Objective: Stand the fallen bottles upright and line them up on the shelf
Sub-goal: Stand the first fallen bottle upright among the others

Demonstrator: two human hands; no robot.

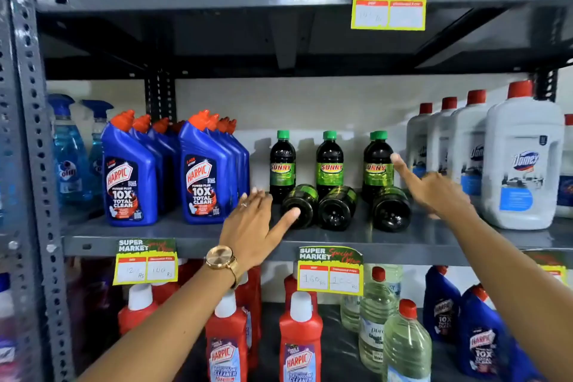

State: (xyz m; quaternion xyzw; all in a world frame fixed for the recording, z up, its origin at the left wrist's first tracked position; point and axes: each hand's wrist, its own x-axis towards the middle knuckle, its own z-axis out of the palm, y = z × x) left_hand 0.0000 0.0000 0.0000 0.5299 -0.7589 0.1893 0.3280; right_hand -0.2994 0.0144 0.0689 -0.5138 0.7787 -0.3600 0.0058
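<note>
Three dark Sunny bottles lie on their sides on the grey middle shelf (186,231), bases toward me: a left one (305,200), a middle one (336,208) and a right one (391,209). Behind them stand upright Sunny bottles with green caps: left (282,161), middle (329,161) and right (377,164), the last with another cap just behind it. My left hand (252,226) is spread open, its thumb touching the left fallen bottle's base. My right hand (431,187) reaches in with the index finger stretched to the right upright bottle's shoulder, holding nothing.
Blue Harpic bottles (204,170) stand close on the left, with blue spray bottles (68,152) beyond. White Domex jugs (522,161) crowd the right. A shelf above carries pouches; price tags (330,270) hang from the shelf edge. Red and blue Harpic bottles and clear bottles fill the shelf below.
</note>
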